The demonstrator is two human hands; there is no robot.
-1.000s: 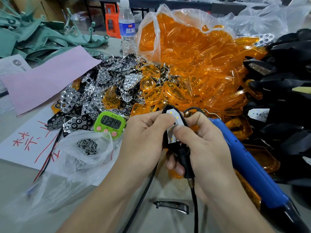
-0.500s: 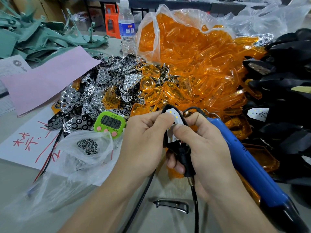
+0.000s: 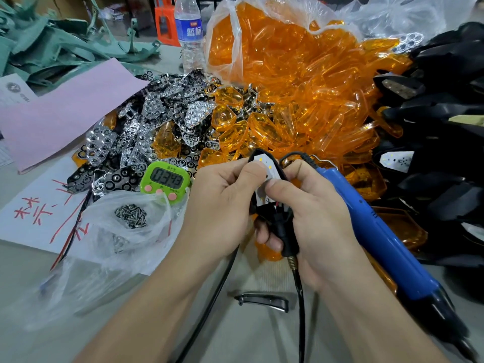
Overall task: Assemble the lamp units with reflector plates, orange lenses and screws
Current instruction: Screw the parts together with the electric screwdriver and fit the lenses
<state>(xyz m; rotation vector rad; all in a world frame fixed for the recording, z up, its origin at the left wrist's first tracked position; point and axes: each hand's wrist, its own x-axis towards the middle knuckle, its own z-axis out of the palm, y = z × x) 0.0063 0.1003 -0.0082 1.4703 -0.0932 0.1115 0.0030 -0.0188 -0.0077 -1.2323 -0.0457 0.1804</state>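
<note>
Both hands pinch one black lamp unit (image 3: 263, 199) just above the table: the left hand (image 3: 222, 205) and right hand (image 3: 317, 221) each have fingers on its bare white board. No reflector plate, lens or screw shows on it, so this unit looks barely begun. A blue screwdriver (image 3: 379, 231) lies unheld beside the right hand. To the left, a small clear bag (image 3: 110, 247) holds screws (image 3: 131, 218). Beyond, reflector plates (image 3: 146, 121) lie in a loose heap, and a large clear bag (image 3: 230, 35) spills orange lenses (image 3: 288, 74).

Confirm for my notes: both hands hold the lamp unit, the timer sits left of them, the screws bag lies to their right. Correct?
No: the head view shows the screws bag on their left too, near the timer. The left hand and right hand do hold the lamp unit.
</note>
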